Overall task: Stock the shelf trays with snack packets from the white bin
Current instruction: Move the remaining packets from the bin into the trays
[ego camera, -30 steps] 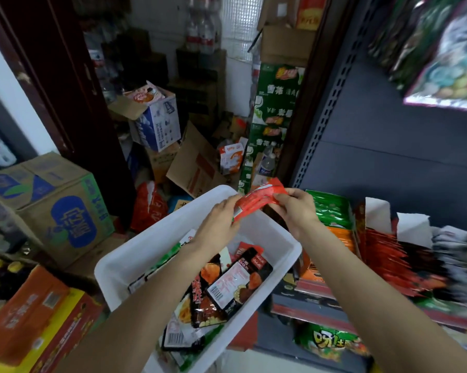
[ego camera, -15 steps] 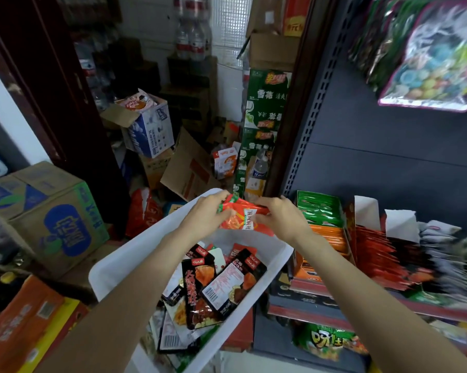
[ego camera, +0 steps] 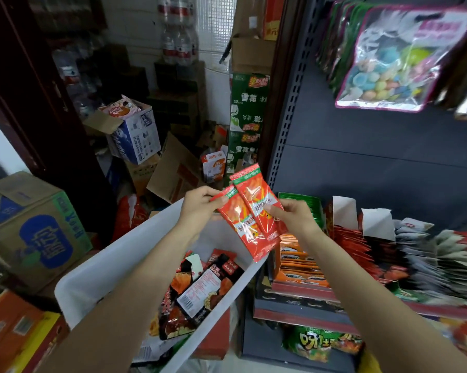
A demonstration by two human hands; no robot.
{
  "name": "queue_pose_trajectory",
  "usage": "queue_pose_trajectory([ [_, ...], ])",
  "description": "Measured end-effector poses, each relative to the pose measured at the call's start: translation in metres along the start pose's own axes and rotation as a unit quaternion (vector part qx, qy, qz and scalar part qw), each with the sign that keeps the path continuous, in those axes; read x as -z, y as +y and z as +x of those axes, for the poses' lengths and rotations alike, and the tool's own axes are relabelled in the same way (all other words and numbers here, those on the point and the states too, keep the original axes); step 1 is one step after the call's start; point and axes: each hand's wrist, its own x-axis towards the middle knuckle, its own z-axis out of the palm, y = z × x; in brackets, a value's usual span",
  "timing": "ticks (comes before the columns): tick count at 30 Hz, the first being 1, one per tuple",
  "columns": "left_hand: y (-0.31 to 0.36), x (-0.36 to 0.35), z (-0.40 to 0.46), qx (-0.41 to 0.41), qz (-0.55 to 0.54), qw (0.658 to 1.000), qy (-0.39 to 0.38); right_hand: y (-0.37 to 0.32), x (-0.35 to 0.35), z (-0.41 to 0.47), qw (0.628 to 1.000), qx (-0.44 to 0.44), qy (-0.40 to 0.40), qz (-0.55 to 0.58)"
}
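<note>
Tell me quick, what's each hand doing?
Left hand: closed, pinching one red snack packet.
Right hand: closed, pinching the other red packet.

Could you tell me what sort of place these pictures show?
Probably a small shop beside its stockroom: a perforated metal shelf unit with trays of snack packets, hanging toy bags, and stacked cardboard cartons.

Single head-worn wide-angle view, looking forward and down, close over white bin (ego camera: 97, 275) lower centre; shelf (ego camera: 388, 162) fills frame right.
</note>
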Motion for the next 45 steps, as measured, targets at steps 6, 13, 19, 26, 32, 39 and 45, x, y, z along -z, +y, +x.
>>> queue_pose_trajectory([
  [6,0.011,-0.054,0.003,0.039,-0.060,0.997,0.030,0.010,0.054,0.000,0.997,-0.039,-0.054,-0.028],
  [13,0.016,-0.112,0.002,-0.039,0.080,0.996,-0.002,0.008,0.116,-0.001,0.996,0.027,0.000,-0.084],
  [19,0.016,-0.172,0.007,-0.071,0.168,0.983,-0.013,0.013,0.166,-0.001,0.994,0.047,0.102,0.010],
  [26,-0.009,-0.251,0.008,0.070,0.000,0.997,-0.011,0.043,0.213,-0.008,0.973,-0.033,0.074,0.218],
  [32,-0.014,-0.306,0.004,0.083,-0.013,0.993,-0.079,0.048,0.265,-0.001,0.983,0.007,0.155,0.096],
  [39,-0.040,-0.321,0.021,0.010,0.312,0.947,-0.078,0.056,0.295,0.017,0.958,0.094,0.222,-0.154],
  [45,-0.057,-0.315,0.021,-0.063,0.453,0.879,-0.136,0.074,0.275,0.024,0.912,0.178,0.154,-0.337],
])
